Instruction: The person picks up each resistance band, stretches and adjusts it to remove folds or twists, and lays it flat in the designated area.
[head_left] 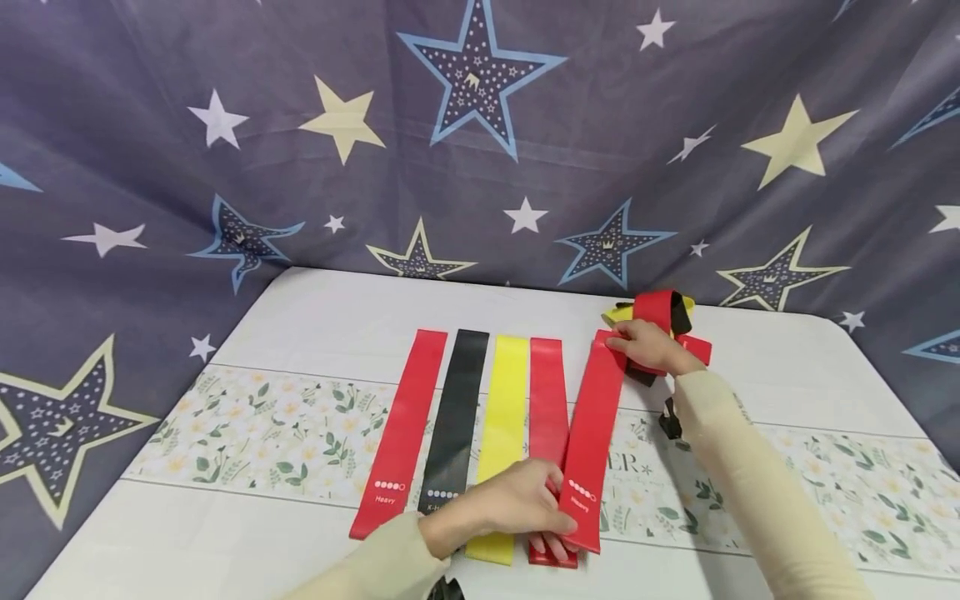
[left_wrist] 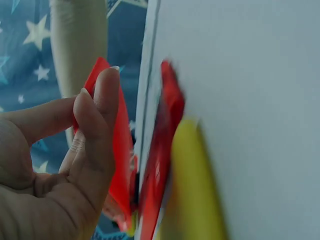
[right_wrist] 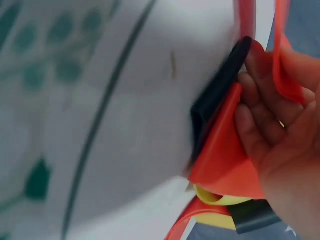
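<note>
The two hands hold one long red band (head_left: 592, 429), which is stretched out between them. The left hand (head_left: 517, 500) pinches its near end, marked "Heavy", between fingers and thumb; the left wrist view shows this end lifted above the surface (head_left: 337, 304). The right hand (head_left: 651, 343) grasps the far end, just beside a loose pile (head_left: 652, 308) of red, black and yellow bands.

To the left of the held band, four other bands lie flat, side by side in a row: first a red strip (head_left: 401, 433), then a black strip (head_left: 459, 408), a yellow strip (head_left: 506, 408) and a second red strip (head_left: 548, 392). The held band is nearest to this last one and, in the head view, its lower part meets that strip's edge. Behind the surface hangs a dark curtain (head_left: 285, 50) with stars.
</note>
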